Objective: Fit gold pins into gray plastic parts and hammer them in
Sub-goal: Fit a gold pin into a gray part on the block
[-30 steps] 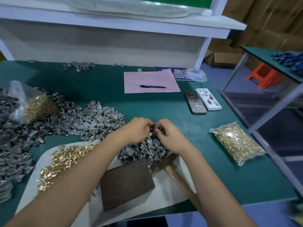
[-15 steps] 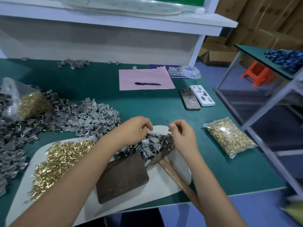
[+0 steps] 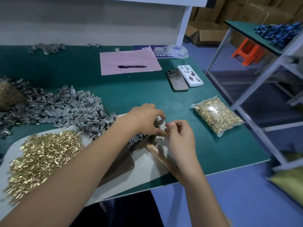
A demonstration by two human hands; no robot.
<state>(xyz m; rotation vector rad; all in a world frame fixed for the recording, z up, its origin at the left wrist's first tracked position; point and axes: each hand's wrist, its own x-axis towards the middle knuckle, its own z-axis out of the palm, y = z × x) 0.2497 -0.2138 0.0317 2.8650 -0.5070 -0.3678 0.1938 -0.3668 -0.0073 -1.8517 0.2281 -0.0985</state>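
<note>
Since before, both hands lifted slightly; my left hand (image 3: 146, 118) pinches a gray plastic part (image 3: 158, 122) over the white tray (image 3: 147, 163); right hand (image 3: 180, 136) fingers curled, contents unclear.

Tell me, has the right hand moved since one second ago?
Yes. Against the hammer, the right hand has drawn back toward the person and rightward, away from the left hand holding a gray part.

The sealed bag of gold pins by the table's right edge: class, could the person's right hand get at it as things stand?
Probably yes. The bag of gold pins lies on bare green mat to the right of the right hand, with nothing standing between them. The hand's fingers look pinched, perhaps on a small part, so it may need freeing first.
</note>
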